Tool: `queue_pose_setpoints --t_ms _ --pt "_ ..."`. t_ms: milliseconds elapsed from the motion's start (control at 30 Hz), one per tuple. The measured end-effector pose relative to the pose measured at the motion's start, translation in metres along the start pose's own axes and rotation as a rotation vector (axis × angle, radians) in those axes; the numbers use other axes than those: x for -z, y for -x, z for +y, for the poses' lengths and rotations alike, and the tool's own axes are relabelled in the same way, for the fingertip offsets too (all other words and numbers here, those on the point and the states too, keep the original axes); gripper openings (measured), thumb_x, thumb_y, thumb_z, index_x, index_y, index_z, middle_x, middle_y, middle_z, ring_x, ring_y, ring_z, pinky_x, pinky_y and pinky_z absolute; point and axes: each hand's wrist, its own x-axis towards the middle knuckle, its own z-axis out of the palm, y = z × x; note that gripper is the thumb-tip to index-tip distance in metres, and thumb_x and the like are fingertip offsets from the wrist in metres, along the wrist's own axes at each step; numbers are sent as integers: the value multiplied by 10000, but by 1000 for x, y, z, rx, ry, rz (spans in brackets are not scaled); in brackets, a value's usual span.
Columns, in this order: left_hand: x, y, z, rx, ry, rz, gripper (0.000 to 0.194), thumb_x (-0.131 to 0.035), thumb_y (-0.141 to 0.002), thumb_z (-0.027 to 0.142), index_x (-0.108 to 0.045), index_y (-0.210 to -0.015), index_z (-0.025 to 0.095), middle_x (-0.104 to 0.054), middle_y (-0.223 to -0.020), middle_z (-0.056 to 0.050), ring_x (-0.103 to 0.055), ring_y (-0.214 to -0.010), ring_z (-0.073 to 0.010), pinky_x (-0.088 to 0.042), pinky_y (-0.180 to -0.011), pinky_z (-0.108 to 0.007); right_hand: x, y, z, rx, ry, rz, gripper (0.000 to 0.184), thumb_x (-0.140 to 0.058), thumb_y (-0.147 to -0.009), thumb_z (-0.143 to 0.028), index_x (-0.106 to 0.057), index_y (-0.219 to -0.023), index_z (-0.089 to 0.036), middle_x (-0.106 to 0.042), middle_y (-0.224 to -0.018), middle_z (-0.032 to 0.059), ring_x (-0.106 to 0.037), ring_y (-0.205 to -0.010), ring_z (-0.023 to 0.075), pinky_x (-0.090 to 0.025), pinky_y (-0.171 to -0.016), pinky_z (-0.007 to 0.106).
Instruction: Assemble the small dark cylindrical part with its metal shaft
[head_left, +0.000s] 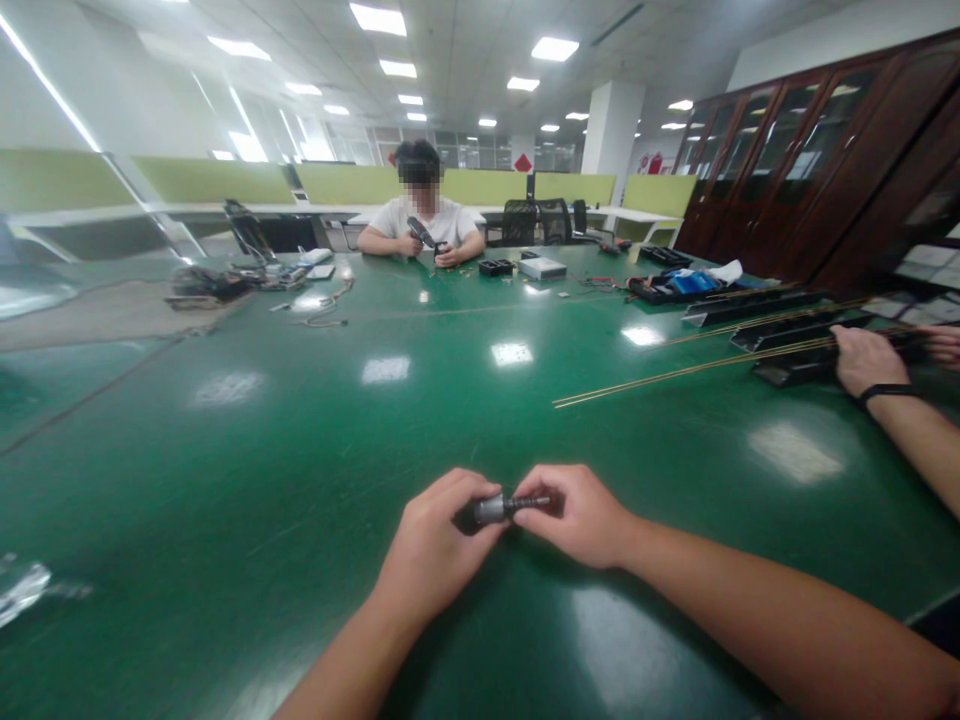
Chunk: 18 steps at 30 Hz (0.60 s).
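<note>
Both hands meet low over the green desk, holding one small part between them: a short metal cylinder with a thin dark shaft running out of its right end. Left hand: fingers curled and pressed around the cylinder. Right hand: fingertips pinching the shaft, just right of the cylinder. The part sits above the desk, not resting on it; whether shaft and cylinder are threaded or pushed together cannot be told. Judgement: to do this well, keep the left grip firm and steady as the anchor, keep the shaft in line with the cylinder's axis, and turn or press with the right fingertips only. Well to the right of the cylinder, another person's hand rests on long thin rods.
</note>
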Motion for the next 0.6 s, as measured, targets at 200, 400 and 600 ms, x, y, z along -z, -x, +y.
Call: queue_pose_setpoints --t_ms 200,400,600 --pt "0 0 1 1 -1 -3 133 -698 -791 165 -674 -915 207 -677 -904 -24 -642 -834 -156 -505 -739 -252 0 -1 2 -18 -13 -1 121 -726 -765 -224 -712 -868 -162 -689 -744 7 -588 -633 128 -443 -592 227" --pt "2 -1 0 11 -1 -4 122 -694 -801 181 -678 -920 207 -679 -909 -25 -641 -840 -157 -507 -748 -259 0 -2 3 -20 -8 16 125 -728 -779 -247 -724 -865 -156 -699 -737 15 -595 -629 132 -437 -587 228" --pt "1 -1 -3 11 -2 4 132 -698 -797 189 -684 -929 199 -684 -918 -45 -648 -846 -174 -519 -751 -278 1 -2 3 -29 1 22 121 -729 -782 -255 -722 -853 -157 -689 -711 10 -581 -610 131 -428 -571 228"
